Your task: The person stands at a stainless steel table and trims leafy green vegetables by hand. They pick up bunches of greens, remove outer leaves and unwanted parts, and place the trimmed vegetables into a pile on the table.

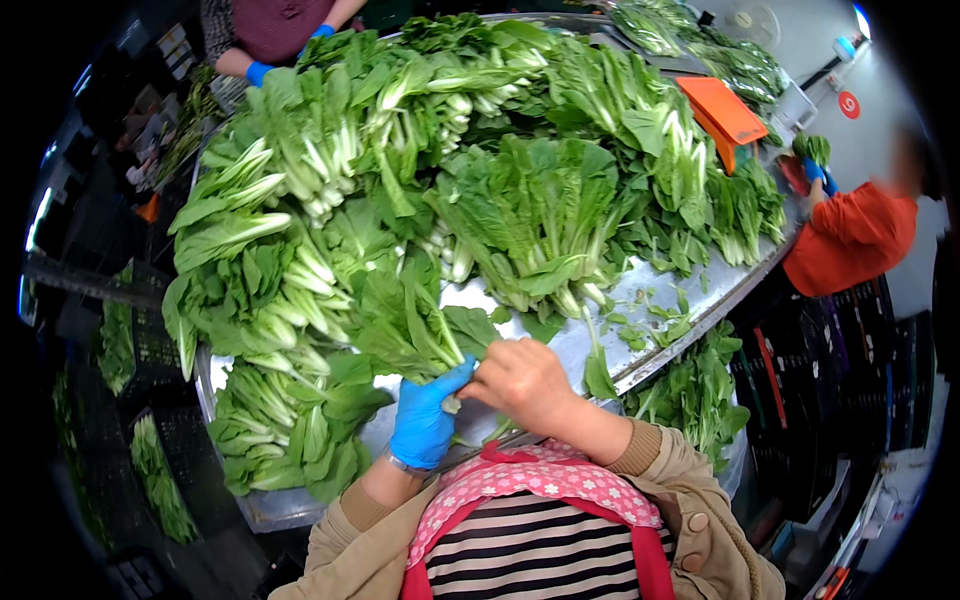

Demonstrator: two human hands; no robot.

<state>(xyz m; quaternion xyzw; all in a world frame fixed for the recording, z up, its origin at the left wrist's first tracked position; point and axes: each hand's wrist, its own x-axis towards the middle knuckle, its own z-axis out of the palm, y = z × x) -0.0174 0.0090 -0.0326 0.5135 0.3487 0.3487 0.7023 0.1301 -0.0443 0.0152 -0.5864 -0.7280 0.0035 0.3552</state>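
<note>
My left hand [422,418], in a blue glove, is closed around the pale base of a bok choy [405,320], whose leaves point away from me over the table. My bare right hand [528,384] is right beside it, fingers pinched together at the stem end. Whatever the right fingertips grip is hidden. A loose leaf [472,328] lies just beyond my hands. Farther off, a fanned bunch of broad-leaved greens [535,220] rests on the metal table [640,283]. Heaps of bok choy [300,280] cover the left side.
An orange tray-like stand [725,112] is at the far right of the table. Leaf scraps [650,320] lie near the right edge, with more greens [695,395] below it. A person in orange [855,235] stands right; another with blue gloves [258,73] works across. Crates [165,480] are at left.
</note>
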